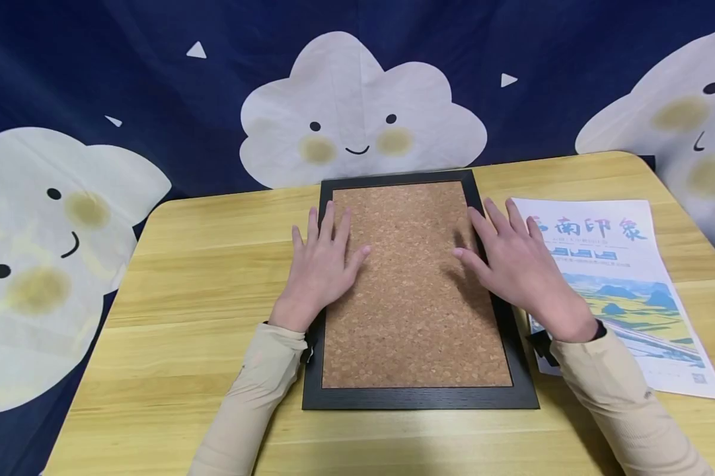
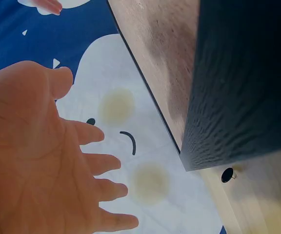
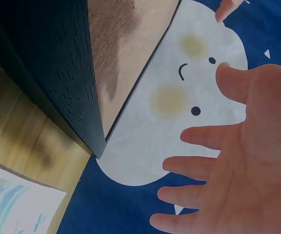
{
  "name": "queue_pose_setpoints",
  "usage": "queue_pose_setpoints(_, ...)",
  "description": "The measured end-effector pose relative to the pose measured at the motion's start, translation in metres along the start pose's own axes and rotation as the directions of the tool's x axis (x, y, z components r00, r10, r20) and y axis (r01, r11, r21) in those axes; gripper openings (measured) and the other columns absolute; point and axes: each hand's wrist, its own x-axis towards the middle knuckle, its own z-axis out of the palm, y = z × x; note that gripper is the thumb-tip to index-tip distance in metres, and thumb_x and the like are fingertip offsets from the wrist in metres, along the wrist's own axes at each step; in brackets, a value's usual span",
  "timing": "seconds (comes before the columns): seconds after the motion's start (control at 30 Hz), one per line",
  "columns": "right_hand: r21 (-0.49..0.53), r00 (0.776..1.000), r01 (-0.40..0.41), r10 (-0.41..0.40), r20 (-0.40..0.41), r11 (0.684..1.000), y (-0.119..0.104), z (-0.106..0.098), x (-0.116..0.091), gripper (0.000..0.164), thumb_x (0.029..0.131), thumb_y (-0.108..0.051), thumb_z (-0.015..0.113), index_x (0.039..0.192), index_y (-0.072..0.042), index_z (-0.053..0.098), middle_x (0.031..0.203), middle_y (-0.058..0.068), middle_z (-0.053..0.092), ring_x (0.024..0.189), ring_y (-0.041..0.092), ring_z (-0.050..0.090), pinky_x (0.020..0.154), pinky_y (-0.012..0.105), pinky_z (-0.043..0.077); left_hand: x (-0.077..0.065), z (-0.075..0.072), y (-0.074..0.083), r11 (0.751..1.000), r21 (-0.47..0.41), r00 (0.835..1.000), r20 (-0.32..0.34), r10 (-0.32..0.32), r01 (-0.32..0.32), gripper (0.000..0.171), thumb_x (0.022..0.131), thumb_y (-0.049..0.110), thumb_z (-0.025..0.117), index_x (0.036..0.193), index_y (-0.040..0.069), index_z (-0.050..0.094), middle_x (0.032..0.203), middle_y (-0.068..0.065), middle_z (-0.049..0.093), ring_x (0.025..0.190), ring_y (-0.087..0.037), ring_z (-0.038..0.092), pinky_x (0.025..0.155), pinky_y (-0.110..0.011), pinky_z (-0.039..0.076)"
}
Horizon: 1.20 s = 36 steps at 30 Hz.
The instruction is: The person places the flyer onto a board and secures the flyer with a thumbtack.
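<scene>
A black-framed cork board point(image 1: 413, 284) lies on the wooden table with its cork side up. Over its left edge is my left hand point(image 1: 318, 274), palm down, fingers spread and thumb above the cork. My right hand point(image 1: 521, 271) is over the right edge, fingers likewise spread, its thumb casting a shadow on the cork. Both wrist views show the palms with straight fingers and nothing in them, beside the dark frame point(image 3: 57, 63). Next to the right hand lies a printed sheet point(image 1: 661, 264) with Chinese characters and a landscape picture, partly covered by that hand and forearm.
The light wood table point(image 1: 203, 304) extends to both sides of the board. Behind it hangs a dark blue cloth point(image 1: 226, 112) with smiling white clouds, close to the board's far edge. In the left wrist view a small dark round piece point(image 2: 227, 175) shows near the frame's corner.
</scene>
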Motion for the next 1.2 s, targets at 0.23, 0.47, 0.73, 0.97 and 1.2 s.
queue_pose_setpoints(0.23, -0.003, 0.997, -0.045, 0.045, 0.069, 0.999, 0.016, -0.009, 0.002, 0.075, 0.107, -0.041, 0.055, 0.161, 0.003, 0.026, 0.158, 0.037, 0.028, 0.144, 0.059, 0.025, 0.112, 0.072, 0.024, 0.000, -0.004, -0.008, 0.999, 0.037, 1.000, 0.017, -0.020, 0.020, 0.057, 0.112, 0.034, 0.042, 0.160, 0.005, 0.036, 0.165, -0.026, 0.029, 0.152, -0.050, 0.019, 0.115, -0.069, 0.025)
queue_pose_setpoints(0.47, 0.043, 0.974, -0.168, 0.159, 0.162, 0.985, 0.054, -0.026, 0.003, 0.078, 0.108, -0.046, 0.050, 0.159, 0.008, 0.023, 0.152, 0.042, 0.031, 0.136, 0.062, 0.032, 0.104, 0.073, 0.032, -0.004, -0.008, -0.026, 0.993, 0.115, 0.997, -0.072, 0.013, -0.005, 0.036, 0.103, 0.009, 0.059, 0.138, -0.002, 0.061, 0.134, -0.027, 0.059, 0.122, -0.049, 0.055, 0.091, -0.060, 0.051)
queue_pose_setpoints(0.73, 0.047, 0.939, -0.282, 0.266, 0.217, 0.958, 0.100, -0.042, -0.003, 0.081, 0.109, -0.046, 0.046, 0.155, 0.017, 0.020, 0.144, 0.047, 0.034, 0.131, 0.066, 0.032, 0.101, 0.075, 0.031, -0.004, -0.008, -0.036, 0.994, 0.104, 0.999, -0.039, -0.017, 0.021, 0.035, 0.101, 0.007, 0.064, 0.134, -0.003, 0.063, 0.120, -0.026, 0.061, 0.104, -0.044, 0.058, 0.083, -0.055, 0.052)
queue_pose_setpoints(0.97, 0.059, 0.920, -0.341, 0.321, 0.224, 0.938, 0.138, -0.045, -0.013, 0.085, 0.109, -0.048, 0.045, 0.149, 0.024, 0.021, 0.140, 0.049, 0.036, 0.125, 0.066, 0.037, 0.100, 0.075, 0.032, -0.001, -0.005, -0.033, 0.997, 0.063, 0.999, 0.020, -0.046, 0.045, 0.033, 0.103, 0.019, 0.066, 0.127, -0.004, 0.063, 0.116, -0.026, 0.064, 0.101, -0.043, 0.060, 0.081, -0.054, 0.055)
queue_pose_setpoints(1.2, 0.079, 0.899, -0.402, 0.377, 0.225, 0.912, 0.174, -0.042, -0.025, 0.085, 0.108, -0.048, 0.042, 0.145, 0.026, 0.022, 0.143, 0.050, 0.031, 0.125, 0.067, 0.033, 0.102, 0.075, 0.030, -0.001, -0.003, -0.034, 0.998, 0.014, 0.995, 0.067, -0.069, 0.069, 0.041, 0.103, 0.017, 0.065, 0.130, -0.012, 0.056, 0.113, -0.029, 0.064, 0.099, -0.042, 0.065, 0.085, -0.052, 0.055)
